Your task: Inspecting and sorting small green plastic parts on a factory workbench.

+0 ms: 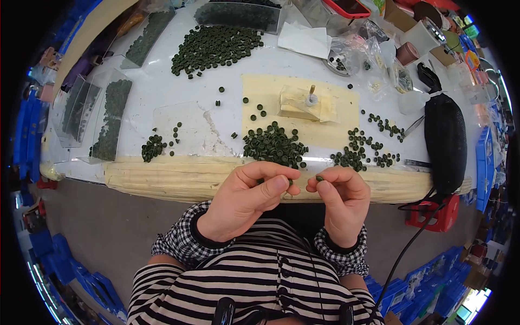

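Above the table's front edge, my left hand is closed, with small dark green round pieces showing between its fingers; how many it holds is hidden. My right hand pinches one small dark green round piece between thumb and forefinger. The fingertips of both hands face each other, a small gap apart. Just beyond them lies a dense pile of the same pieces. To its right is a looser group, and a smaller heap sits at the left.
Clear trays of green pieces stand at the left, and a large heap lies at the back. A taped block with an upright peg stands mid-table. At the right are a black padded object, a white tissue and plastic bags.
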A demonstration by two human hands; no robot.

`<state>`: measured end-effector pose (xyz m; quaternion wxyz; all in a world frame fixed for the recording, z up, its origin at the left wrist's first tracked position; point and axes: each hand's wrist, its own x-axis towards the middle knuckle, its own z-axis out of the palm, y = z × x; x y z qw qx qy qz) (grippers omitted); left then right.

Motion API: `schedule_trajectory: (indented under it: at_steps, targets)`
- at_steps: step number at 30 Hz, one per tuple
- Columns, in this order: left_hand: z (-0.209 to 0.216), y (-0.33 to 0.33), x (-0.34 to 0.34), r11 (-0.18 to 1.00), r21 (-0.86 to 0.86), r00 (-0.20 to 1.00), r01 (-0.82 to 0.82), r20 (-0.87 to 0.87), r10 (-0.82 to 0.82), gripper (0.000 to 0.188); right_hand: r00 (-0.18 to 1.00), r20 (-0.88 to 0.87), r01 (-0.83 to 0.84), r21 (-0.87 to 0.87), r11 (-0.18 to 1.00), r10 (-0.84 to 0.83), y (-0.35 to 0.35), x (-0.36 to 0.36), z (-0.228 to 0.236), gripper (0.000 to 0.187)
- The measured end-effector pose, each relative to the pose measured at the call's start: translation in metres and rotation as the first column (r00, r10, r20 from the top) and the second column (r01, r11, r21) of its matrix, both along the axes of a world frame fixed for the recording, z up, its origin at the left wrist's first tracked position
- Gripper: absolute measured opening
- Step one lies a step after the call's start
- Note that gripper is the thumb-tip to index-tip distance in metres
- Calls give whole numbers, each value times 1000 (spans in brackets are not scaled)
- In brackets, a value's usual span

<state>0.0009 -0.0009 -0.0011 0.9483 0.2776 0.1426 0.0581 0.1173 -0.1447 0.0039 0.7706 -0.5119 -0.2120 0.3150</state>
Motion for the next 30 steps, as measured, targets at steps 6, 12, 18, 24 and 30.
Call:
schedule_trajectory:
  at_steps: [6, 12, 18, 24, 30]
  targets:
    - [4, 0, 3, 995, 93, 998, 24, -58, -18, 23, 990, 140, 7, -24, 1000, -3, 1, 0, -10, 12]
    - [7, -3, 3, 991, 135, 996, -22, -80, 33, 20, 827, 555, 162, -88, 983, -86, 8, -2, -4, 16]
    - [4, -6, 3, 982, 174, 995, -76, -43, 85, 14, 641, 757, 264, -62, 962, -127, 10, -5, -3, 23]
    - [1, -4, 3, 992, 120, 996, -46, -68, 55, 15, 535, 818, 311, 42, 949, -211, 15, -9, -8, 27]
    - [0, -6, 4, 990, 131, 995, -45, -77, 55, 15, 511, 833, 303, 56, 951, -211, 15, -8, -8, 30]
